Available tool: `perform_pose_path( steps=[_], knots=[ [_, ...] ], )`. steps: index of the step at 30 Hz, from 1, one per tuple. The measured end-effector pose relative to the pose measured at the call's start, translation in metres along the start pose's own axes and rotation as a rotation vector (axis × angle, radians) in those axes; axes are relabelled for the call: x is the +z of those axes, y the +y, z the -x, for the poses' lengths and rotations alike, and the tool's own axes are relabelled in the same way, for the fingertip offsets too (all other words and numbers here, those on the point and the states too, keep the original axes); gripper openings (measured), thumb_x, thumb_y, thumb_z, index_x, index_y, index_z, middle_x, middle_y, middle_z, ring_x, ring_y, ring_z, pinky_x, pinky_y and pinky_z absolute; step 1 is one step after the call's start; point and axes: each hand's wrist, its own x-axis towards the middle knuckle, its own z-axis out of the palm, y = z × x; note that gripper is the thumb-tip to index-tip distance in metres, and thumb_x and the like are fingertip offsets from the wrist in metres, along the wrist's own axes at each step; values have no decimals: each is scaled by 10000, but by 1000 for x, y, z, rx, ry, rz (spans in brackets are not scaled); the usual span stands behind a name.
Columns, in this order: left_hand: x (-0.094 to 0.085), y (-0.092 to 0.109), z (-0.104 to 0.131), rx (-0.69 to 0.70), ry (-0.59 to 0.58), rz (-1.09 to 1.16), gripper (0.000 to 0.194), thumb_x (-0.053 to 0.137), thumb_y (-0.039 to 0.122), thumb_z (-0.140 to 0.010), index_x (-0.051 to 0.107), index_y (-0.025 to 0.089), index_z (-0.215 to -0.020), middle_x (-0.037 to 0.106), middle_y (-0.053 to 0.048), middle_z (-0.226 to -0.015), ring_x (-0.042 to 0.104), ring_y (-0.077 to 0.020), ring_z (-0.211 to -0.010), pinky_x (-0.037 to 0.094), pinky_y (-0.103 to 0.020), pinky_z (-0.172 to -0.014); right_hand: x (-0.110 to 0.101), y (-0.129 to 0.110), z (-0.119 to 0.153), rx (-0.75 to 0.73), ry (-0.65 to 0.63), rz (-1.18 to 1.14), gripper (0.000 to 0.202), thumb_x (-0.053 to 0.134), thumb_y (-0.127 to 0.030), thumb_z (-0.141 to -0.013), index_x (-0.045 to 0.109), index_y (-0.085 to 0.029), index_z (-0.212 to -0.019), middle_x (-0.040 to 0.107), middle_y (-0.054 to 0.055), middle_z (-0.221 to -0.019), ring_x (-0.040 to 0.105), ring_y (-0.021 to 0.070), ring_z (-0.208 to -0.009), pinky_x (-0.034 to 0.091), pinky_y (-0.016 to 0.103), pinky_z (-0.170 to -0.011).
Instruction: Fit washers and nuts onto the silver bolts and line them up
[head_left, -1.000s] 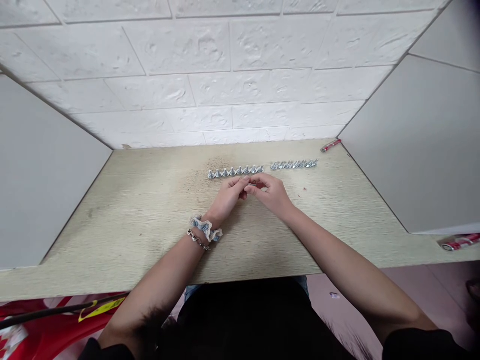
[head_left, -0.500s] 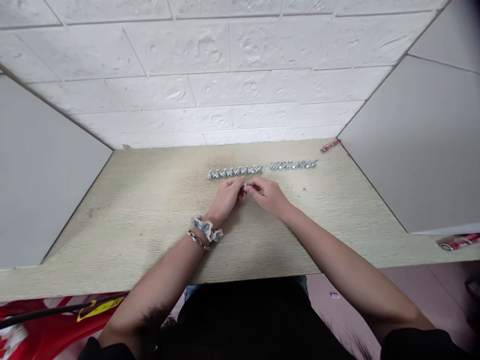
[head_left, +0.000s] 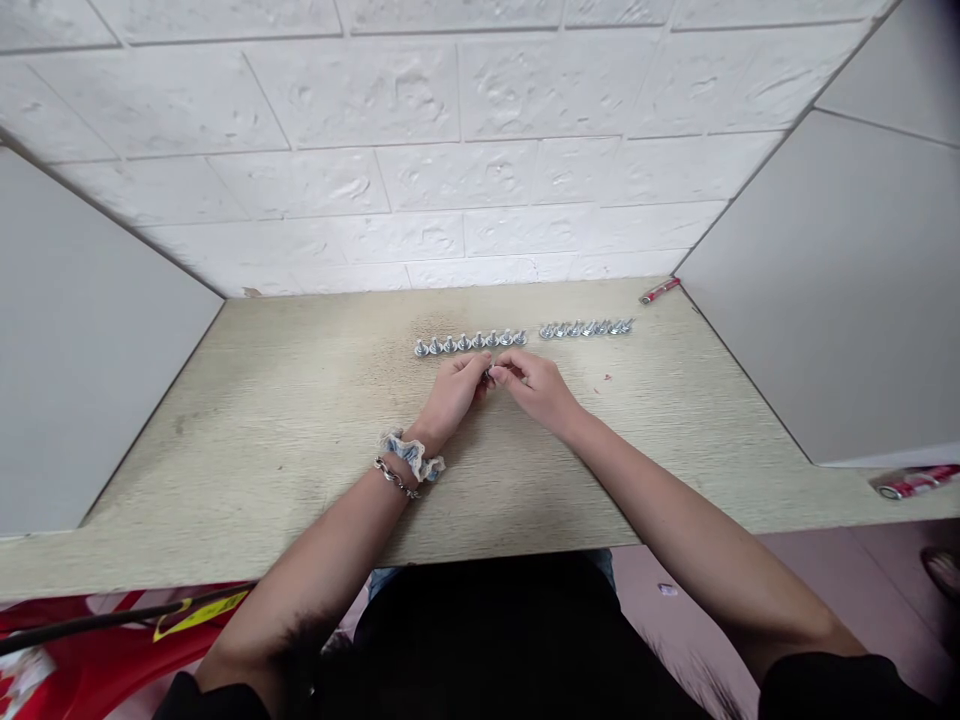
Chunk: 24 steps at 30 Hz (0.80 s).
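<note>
My left hand (head_left: 454,390) and my right hand (head_left: 538,388) meet just in front of the row of bolts, with fingertips pinched together. Between them is a small shiny metal bolt (head_left: 489,372), mostly covered by the fingers. Behind my hands a row of silver bolts with washers (head_left: 464,343) stands upright on their heads. To its right, a second row of silver bolts (head_left: 586,329) lies tilted, packed closely together. A scrunchie and a chain bracelet circle my left wrist.
The pale wooden table (head_left: 300,400) ends at a white brick wall (head_left: 420,180), between grey side panels. One red battery-like cylinder (head_left: 660,291) lies in the back right corner, another red cylinder (head_left: 919,483) at the right front edge. Small reddish specks (head_left: 607,377) lie right of my hands.
My right fingertips have shifted slightly around the small metal piece, with the thumb closer to my left fingers. Both hands stay in the same place, and the bolt rows are unmoved.
</note>
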Motion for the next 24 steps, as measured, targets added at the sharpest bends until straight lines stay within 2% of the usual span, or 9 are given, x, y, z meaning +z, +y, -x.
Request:
perform_pose_path(
  steps=[5,10,14,16,19,21,24],
  knots=[
    [1,0,0,-32,12,14,317,495,424,-783,509,147,-629,474,26,-515,449,-85,-468,304,-205,-461,1,2,-1,-12,33,-19,126,536,-309,-777,583,-202,-825,623,5,-797,553,138,-715,434,287,-675],
    [-1,-1,-2,25,41,-86,327,477,380,-785,475,149,-553,426,33,-479,383,-76,-469,272,-206,-466,5,3,-2,26,40,-117,131,572,-236,-718,562,-210,-846,615,3,-847,570,144,-779,454,300,-710],
    [0,1,-1,45,46,-104,299,463,301,-764,413,155,-508,390,39,-484,343,-71,-479,259,-209,-478,6,2,-1,87,46,-160,227,632,-274,-668,542,-216,-869,601,8,-934,570,157,-852,455,312,-742],
    [1,2,0,53,44,-110,292,464,285,-755,395,157,-502,373,43,-488,330,-70,-482,251,-211,-480,5,1,-1,97,33,-151,264,636,-324,-676,551,-214,-900,602,18,-950,566,167,-874,454,319,-745],
    [2,2,0,55,64,-129,307,452,305,-767,405,157,-502,382,42,-483,326,-71,-475,242,-216,-472,4,0,-1,77,13,-114,213,556,-370,-754,589,-206,-885,619,28,-909,565,164,-850,447,326,-744],
    [2,1,0,53,68,-144,321,443,322,-777,420,156,-504,395,40,-477,329,-71,-468,242,-216,-466,5,0,-2,73,4,-112,196,525,-361,-776,602,-202,-862,627,27,-880,567,159,-823,445,321,-728],
    [1,1,-1,56,78,-166,323,448,313,-773,416,157,-491,398,40,-467,340,-72,-464,250,-214,-464,6,2,-2,105,7,-180,157,555,-303,-739,596,-197,-847,626,22,-880,571,153,-815,446,313,-727]
  ],
)
